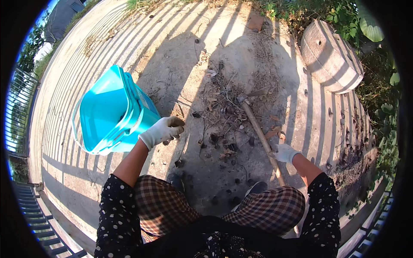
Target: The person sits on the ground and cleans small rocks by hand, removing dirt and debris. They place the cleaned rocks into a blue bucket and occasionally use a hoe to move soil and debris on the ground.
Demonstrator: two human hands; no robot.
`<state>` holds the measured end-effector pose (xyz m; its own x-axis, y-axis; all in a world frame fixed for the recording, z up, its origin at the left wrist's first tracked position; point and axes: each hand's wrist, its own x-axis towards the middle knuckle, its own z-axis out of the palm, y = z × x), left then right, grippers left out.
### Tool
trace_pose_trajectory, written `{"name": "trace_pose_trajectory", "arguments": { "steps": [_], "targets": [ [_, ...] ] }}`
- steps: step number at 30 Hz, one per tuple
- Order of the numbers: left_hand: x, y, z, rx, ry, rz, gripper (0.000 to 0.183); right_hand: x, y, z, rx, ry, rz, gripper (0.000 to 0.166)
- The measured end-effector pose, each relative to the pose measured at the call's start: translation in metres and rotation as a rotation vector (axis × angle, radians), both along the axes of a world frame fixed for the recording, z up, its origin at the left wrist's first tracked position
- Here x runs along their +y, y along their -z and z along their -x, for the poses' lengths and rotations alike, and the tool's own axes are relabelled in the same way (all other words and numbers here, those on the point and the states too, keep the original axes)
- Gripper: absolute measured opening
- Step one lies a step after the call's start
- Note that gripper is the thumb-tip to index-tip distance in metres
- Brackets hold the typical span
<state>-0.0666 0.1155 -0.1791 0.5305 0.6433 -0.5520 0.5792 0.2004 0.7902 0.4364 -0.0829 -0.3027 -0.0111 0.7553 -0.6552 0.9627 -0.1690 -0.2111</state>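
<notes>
My left hand [163, 131], in a white work glove with dark fingertips, hovers beside a turquoise plastic bucket [103, 106]. Its fingers are half curled; whether something small sits between them is unclear. The bucket's wide mouth shows bare inner wall and its pale bail handle hangs at the outer side. My right hand [286, 153], also gloved, is closed around the wooden shaft of a hoe [258, 130]. The metal hoe head [243, 97] rests in a heap of dry twigs and plant litter [226, 104]. Dark clumps [230, 147] lie scattered below the heap.
A large pale concrete-like container with small holes [329, 58] lies at the right beside green plants [387, 132]. A flat brown slab [255, 23] lies farther off. Metal railings [42, 222] bound the lower left. Striped shadows cross the concrete ground [96, 54].
</notes>
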Motion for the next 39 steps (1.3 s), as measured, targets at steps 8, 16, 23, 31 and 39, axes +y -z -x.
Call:
{"name": "trace_pose_trajectory", "arguments": {
  "steps": [8, 16, 23, 31, 39],
  "targets": [
    [0.004, -0.006, -0.028, 0.057, 0.187, -0.201, 0.046, 0.201, -0.031, 0.127, -0.051, -0.229, -0.269, 0.054],
    [0.002, -0.019, -0.016, 0.149, 0.22, -0.252, 0.043, 0.228, 0.05, 0.171, -0.154, -0.028, -0.113, 0.054],
    [0.005, -0.023, -0.022, 0.127, 0.269, -0.409, 0.042, 0.225, 0.056, 0.126, 0.562, 0.614, -0.627, 0.05],
    [-0.021, -0.068, -0.042, -0.302, -0.011, -0.3, 0.054, 0.174, -0.196, 0.175, 1.443, 0.247, -0.075, 0.05],
    [-0.08, -0.148, -0.064, -0.667, -0.039, -0.114, 0.041, 0.083, -0.277, 0.209, 1.356, 0.048, -0.496, 0.052]
  ]
}}
